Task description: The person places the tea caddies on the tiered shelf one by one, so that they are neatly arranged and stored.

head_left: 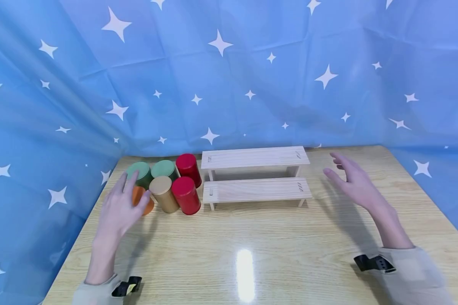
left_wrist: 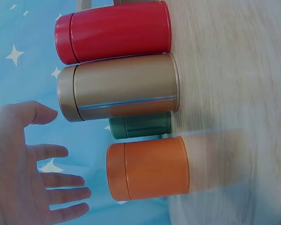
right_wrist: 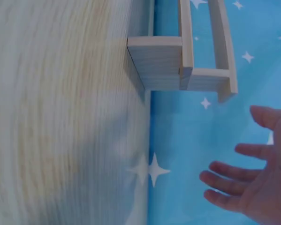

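Just left of the two-tier wooden rack, six tins stand bunched upright, perhaps to keep them within reach of my left hand, whose spread fingers hold nothing. My right hand, off the rack's right end, is likewise relaxed and unburdened.

No legible text, labels, brands or numbers.

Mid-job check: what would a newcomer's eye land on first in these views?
Probably the bright cluster of red, green, gold and orange canisters on the table's left, beside the two pale wooden shelves. The blue starry backdrop behind everything competes for attention. Then the bare hands: the left hand near the orange canister, the right hand right of the shelves.
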A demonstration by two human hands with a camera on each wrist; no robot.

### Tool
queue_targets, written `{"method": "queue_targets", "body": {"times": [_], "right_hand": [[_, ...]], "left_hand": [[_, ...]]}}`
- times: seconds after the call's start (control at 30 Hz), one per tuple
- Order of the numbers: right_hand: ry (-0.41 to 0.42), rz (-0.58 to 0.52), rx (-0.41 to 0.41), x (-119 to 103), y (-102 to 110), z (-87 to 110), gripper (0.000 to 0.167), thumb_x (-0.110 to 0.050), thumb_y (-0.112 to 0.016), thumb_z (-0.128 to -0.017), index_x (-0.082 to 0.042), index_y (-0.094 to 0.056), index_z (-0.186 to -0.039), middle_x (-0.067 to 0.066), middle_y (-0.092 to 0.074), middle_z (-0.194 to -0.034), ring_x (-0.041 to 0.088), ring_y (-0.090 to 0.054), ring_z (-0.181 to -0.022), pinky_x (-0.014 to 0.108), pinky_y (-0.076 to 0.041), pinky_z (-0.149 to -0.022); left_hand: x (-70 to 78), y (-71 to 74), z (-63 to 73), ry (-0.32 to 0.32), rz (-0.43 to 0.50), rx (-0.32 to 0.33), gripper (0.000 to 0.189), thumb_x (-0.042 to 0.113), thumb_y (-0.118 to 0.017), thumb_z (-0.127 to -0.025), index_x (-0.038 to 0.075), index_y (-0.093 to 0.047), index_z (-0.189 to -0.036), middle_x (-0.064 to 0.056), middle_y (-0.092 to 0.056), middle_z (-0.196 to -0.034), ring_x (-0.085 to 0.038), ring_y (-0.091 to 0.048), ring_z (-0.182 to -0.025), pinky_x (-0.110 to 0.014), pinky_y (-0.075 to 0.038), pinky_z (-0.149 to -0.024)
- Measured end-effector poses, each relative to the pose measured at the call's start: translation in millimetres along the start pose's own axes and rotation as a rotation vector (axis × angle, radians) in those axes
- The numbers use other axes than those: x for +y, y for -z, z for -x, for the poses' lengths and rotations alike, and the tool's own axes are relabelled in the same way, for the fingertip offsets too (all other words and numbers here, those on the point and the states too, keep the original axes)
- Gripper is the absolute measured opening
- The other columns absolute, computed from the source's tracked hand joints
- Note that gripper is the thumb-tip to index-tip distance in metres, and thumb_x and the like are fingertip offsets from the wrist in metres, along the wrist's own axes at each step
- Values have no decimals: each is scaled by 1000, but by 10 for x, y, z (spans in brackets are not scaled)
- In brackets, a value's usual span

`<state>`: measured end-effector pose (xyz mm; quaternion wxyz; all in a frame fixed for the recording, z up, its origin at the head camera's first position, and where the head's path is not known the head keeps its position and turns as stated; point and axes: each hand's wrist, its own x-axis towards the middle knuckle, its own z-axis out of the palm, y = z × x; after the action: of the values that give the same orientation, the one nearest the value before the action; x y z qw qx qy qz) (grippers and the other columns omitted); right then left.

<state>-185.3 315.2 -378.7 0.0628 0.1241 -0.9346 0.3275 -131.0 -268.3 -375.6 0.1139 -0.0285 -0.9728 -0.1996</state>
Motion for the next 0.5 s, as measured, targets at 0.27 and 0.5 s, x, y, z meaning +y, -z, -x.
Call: {"method": "queue_targets", "body": {"times": [0.27,0.5], "right_hand": [[-23,-111,-62,-23,-117,-10,69,-31,-55,-105,2,-24,-157,39,-43,-141,58,-46,-126,70,-37,-100],[-67,-173,-137,-39,-214,-19,65,-31,-53,-106,-1,-26,-157,33,-50,-139,52,-54,-122,62,-44,-98]], "left_hand": [[-85,-24,7,19,49,-12,72,28,-54,-97,7,-26,-159,-36,-28,-154,-61,-35,-132,-76,-27,-101],[-137,-54,4,53,54,-39,76,32,-56,-97,6,-23,-159,-36,-27,-153,-63,-37,-126,-77,-31,-96]]}}
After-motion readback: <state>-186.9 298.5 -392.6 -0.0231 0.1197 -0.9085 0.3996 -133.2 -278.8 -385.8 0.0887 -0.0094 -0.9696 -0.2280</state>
